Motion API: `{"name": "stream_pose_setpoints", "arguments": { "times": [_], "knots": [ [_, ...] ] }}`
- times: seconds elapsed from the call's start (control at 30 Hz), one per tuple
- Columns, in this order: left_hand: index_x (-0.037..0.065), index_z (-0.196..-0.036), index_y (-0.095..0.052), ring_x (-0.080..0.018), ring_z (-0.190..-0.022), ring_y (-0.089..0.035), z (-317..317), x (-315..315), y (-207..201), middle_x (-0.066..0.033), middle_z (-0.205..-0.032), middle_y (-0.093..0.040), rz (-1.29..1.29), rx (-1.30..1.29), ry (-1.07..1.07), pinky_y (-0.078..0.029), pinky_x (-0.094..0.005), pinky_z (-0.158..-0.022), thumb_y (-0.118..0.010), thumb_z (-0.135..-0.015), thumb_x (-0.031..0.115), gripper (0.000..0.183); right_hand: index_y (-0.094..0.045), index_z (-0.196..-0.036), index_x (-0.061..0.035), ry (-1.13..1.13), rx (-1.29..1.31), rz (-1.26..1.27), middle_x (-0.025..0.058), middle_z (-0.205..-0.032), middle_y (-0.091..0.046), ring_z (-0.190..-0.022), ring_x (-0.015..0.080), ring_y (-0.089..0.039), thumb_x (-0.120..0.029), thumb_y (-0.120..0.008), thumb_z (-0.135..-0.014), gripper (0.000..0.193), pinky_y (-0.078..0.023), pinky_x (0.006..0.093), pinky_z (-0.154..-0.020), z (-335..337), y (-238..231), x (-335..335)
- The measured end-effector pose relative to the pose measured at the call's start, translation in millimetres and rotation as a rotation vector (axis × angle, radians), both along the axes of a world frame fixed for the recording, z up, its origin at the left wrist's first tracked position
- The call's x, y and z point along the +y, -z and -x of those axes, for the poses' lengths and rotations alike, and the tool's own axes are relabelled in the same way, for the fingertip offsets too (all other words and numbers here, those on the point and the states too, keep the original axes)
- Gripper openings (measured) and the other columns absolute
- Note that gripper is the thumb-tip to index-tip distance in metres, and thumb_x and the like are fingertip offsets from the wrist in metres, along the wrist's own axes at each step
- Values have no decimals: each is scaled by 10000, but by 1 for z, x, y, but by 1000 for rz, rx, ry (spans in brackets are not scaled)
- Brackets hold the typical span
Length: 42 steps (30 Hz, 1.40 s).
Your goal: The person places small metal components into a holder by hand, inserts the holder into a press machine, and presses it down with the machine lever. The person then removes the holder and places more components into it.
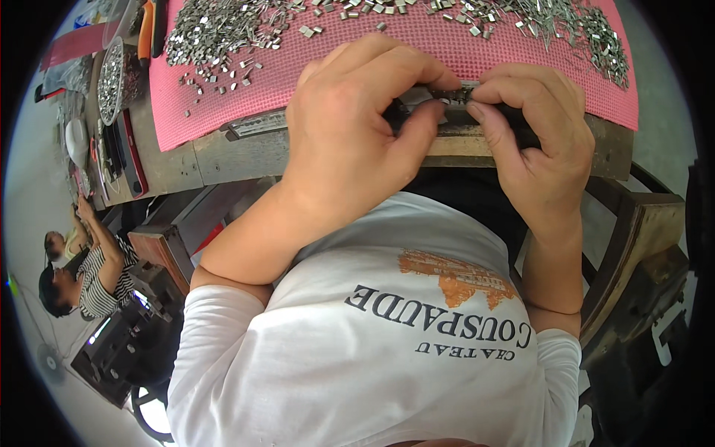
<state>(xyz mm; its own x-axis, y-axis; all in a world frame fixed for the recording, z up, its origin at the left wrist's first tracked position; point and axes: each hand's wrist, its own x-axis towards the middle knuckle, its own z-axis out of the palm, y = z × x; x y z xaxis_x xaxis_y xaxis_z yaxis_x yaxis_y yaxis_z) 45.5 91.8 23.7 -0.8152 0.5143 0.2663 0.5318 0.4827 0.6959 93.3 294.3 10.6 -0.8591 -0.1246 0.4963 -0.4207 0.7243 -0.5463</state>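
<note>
Metal parts [457, 94] seem half hidden by fingers [426, 68].

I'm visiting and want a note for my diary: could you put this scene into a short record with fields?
Left hand: thumb and fingertips at small metal parts; exact grip unclear
Right hand: thumb and forefinger at the same parts
Work surface: pink mat on a table
On the mat: many loose silvery pieces
Background left: person in striped shirt

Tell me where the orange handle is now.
In the head view's upper left, the orange handle lies left of the pink mat, near the round dish.
</note>
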Motion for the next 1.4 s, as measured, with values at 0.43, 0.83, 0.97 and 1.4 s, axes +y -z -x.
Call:
{"name": "stream_pose_setpoints", "arguments": {
  "times": [0.43, 0.83, 0.97, 1.4],
  "knots": [
    [204, -905, -729, -215, -836, -604, -12, 25, 18, 26, -886, -615, 18, 200, -175, -393, -398, -719, -726, -713, 135, 203, -687, -945, -48, -9, -7, -1, 82, -947, -702, -879, 252, -658, 60, -768, -784, 210, -462, 355, -854, -2, 1, 5],
    [27, -1076, -737, -272, -967, -671, 2, -11, 18, -136, -1046, -706, -240, 166, 35, -544, -333, -832, -639, -741, -78, 365, -691, -924, -63, -53, -39, 22, 54, -923, -700, -873, 237, -651, 31, -774, -771, 197, -437, 351, -847, 7, -7, -8],
    [17, -1048, -736, -246, -995, -656, 3, -48, 8, -117, -1054, -703, -249, 251, -103, -524, -339, -868, -660, -778, -67, 292, -678, -904, -62, -101, -18, -4, 58, -913, -692, -868, 247, -648, 26, -777, -765, 192, -434, 357, -834, 10, -11, -12],
    [91, -927, -806, -244, -895, -652, 7, -164, 14, -75, -902, -703, 42, 131, -736, -521, -372, -818, -854, -770, 185, 189, -614, -948, 6, -169, -102, -220, 123, -1008, -649, -917, 311, -609, 38, -699, -851, 133, -465, 394, -847, 13, -18, -5]
  ]
}}
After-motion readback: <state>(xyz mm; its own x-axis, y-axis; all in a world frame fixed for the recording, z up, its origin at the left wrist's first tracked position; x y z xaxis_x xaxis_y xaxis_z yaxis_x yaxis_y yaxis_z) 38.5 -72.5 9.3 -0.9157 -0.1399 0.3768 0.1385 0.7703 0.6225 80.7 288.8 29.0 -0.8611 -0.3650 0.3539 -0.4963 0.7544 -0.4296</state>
